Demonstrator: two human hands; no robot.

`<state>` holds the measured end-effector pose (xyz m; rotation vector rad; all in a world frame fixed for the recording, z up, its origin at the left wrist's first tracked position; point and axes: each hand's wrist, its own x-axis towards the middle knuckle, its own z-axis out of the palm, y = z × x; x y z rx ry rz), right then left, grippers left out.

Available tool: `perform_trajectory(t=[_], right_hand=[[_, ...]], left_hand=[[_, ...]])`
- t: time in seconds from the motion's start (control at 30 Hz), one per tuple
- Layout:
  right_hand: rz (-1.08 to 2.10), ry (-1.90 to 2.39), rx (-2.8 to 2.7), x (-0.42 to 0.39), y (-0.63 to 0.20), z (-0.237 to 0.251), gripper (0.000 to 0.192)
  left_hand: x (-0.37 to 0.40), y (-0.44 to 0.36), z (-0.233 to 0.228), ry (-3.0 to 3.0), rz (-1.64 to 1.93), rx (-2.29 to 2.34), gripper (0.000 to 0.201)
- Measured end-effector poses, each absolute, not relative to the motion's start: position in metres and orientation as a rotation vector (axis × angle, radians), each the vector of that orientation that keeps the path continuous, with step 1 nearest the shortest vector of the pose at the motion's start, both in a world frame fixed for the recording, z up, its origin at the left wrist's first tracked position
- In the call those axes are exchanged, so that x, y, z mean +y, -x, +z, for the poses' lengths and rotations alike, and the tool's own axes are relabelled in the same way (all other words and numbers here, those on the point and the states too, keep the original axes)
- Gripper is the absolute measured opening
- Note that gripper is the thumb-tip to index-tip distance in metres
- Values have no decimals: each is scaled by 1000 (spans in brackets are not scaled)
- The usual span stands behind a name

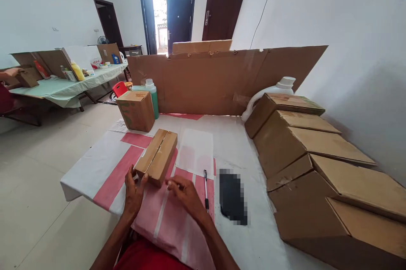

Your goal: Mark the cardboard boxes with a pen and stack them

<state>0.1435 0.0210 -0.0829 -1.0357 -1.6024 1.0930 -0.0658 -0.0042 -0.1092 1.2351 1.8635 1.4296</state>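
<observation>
Two bare hands frame a small cardboard box (157, 156) lying flat near the front edge of a table (241, 143) covered in a white cloth with pink stripes. The box is plain brown, oblong and low, its top flaps shut along a central seam sealed with a strip of tape, and it sits at a slant, its near end toward the person. The left hand (133, 191) rests against the box's near left corner, fingers loosely spread and touching the cardboard without clasping it. The right hand (185, 194) lies on the cloth just beside the near right corner, fingers relaxed and gripping nothing. A pen (206, 189) lies just right of that hand, with a dark blurred object (233, 196) beyond it. A sheet of white paper (196, 151) lies beside the box. Farther back stand a taller carton (136, 110) and a green bottle (153, 97), while a row of larger cartons (311, 151) leans along the wall on the right.
</observation>
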Motion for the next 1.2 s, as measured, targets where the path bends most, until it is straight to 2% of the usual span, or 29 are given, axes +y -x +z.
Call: perform_trajectory(t=[0.23,0.37,0.5,0.57,0.73,0.93,1.07,1.13,1.2], right_hand=[[861,1240,-1563,153,-143,-67,47],[880,1320,-1558,190,-123,-74,43],[886,1378,-1581,177,-127,-85,36],[879,1393,-1600,156,-137,-86,39],[861,1375,-1602,86,-163,-72,62],[914,1311,-1481,40,-186,-43,69],[1153,1246,-1506,28,-197,-22,98],[1176,1263,-1560,23,-196,-13,110],[1147,1306,-1522,17,-193,-10,104]], left_hand=[[-19,56,-127,-1351,1355,1881,115],[-24,41,-133,-1448,1266,1998,126],[-28,44,-129,-1412,1288,2038,110],[-29,56,-123,-1365,1332,1990,99],[-16,93,-92,-1284,1413,1934,89],[2,109,-27,-1354,1431,1829,71],[1,110,13,-1455,1336,1784,72],[0,112,29,-1527,1276,1822,74],[-1,114,43,-1607,1282,1864,73]])
